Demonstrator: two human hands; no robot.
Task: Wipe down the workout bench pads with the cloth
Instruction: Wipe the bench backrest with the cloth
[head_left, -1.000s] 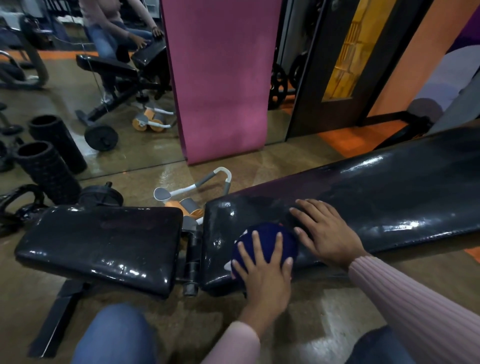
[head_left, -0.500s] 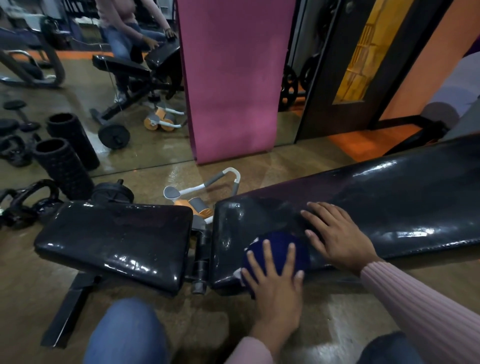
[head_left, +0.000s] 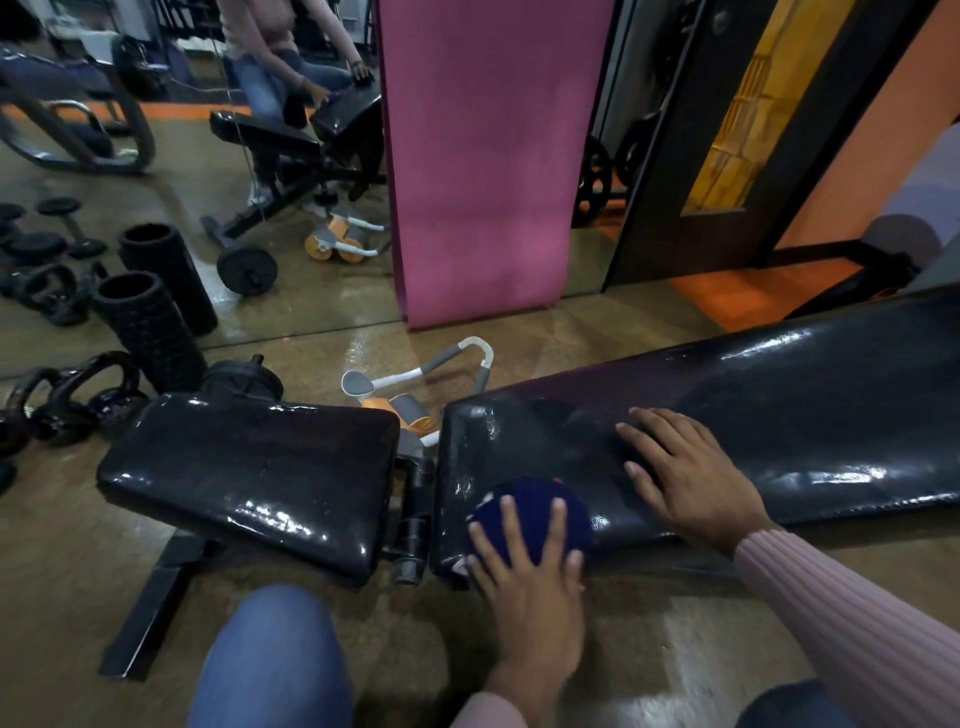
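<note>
L hand (head_left: 535, 587) fingers spread on cloth (head_left: 530, 504), R hand (head_left: 691, 473) flat; kettlebells (head_left: 78, 395) left.

Glossy black vinyl-like bench pads (head_left: 779, 395) — soft dark-blue knit cloth (head_left: 535, 506) — matt black metal frame (head_left: 156, 608).

Head view looks steeply down, close over bench (head_left: 727, 415)

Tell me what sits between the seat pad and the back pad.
In the head view, a black metal hinge bracket fills the gap between the seat pad and back pad; an orange-and-grey ab roller shows behind it.
</note>
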